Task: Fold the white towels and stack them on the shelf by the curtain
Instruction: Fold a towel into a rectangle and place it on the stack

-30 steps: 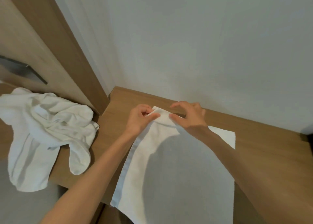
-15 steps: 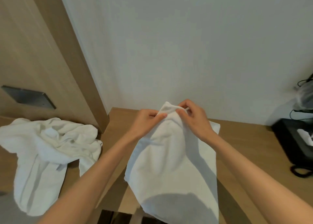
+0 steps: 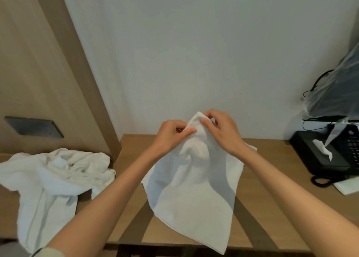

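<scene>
A white towel [image 3: 194,194] hangs from both my hands above the wooden desk [image 3: 272,179], its lower part draping over the desk's front edge. My left hand [image 3: 171,135] pinches the towel's top corner between thumb and fingers. Close beside it, my right hand [image 3: 221,130] pinches the same top edge. A crumpled heap of white towels [image 3: 52,179] lies on a lower surface to the left, partly hanging over its edge.
A black desk phone [image 3: 334,155] and a tissue box with a white tissue [image 3: 322,151] stand at the desk's right end. Above them hangs a plastic-wrapped dark object [image 3: 334,93]. A wooden panel [image 3: 38,72] rises at the left; a white wall stands behind.
The towel lay flat on the desk a second ago; both hands have lifted its far corner up, so it now hangs bunched. The view has tilted upward.
</scene>
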